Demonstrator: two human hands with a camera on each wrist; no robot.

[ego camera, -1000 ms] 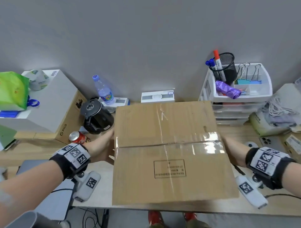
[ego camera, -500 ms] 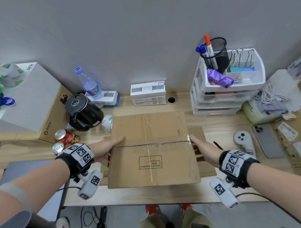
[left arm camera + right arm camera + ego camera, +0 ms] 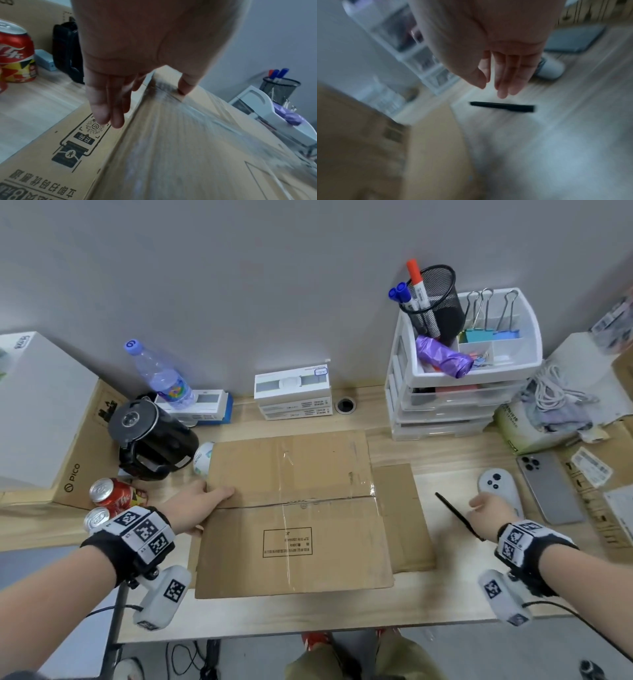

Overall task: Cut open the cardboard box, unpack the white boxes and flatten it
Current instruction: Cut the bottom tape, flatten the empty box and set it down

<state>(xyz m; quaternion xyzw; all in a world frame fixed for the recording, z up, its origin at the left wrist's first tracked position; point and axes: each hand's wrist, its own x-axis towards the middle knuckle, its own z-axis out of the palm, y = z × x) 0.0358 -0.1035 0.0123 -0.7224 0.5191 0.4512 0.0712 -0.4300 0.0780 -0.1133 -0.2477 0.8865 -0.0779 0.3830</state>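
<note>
The brown cardboard box (image 3: 294, 515) stands on the wooden table (image 3: 308, 614) with clear tape along its closed top seam. My left hand (image 3: 212, 508) rests on its left edge. In the left wrist view the thumb (image 3: 184, 86) presses on the taped top of the box (image 3: 171, 148), and straight fingers (image 3: 109, 108) lie down its printed side. My right hand (image 3: 486, 508) hovers apart from the box, open and holding nothing. Just beyond my right hand (image 3: 491, 90) in the blurred right wrist view, a slim black pen-like tool (image 3: 501, 106) lies on the table.
At the back wall stand stacked white boxes (image 3: 293, 392), a water bottle (image 3: 161, 378) and a white drawer unit (image 3: 459, 392). A black kettle (image 3: 150, 436) and red cans (image 3: 109, 494) sit left of the box. A white controller (image 3: 500, 484) and a phone (image 3: 548, 487) lie right.
The box came down from in front of me onto the table. My right hand let go of its right side and moved right, over the black tool. My left hand stays at the left edge.
</note>
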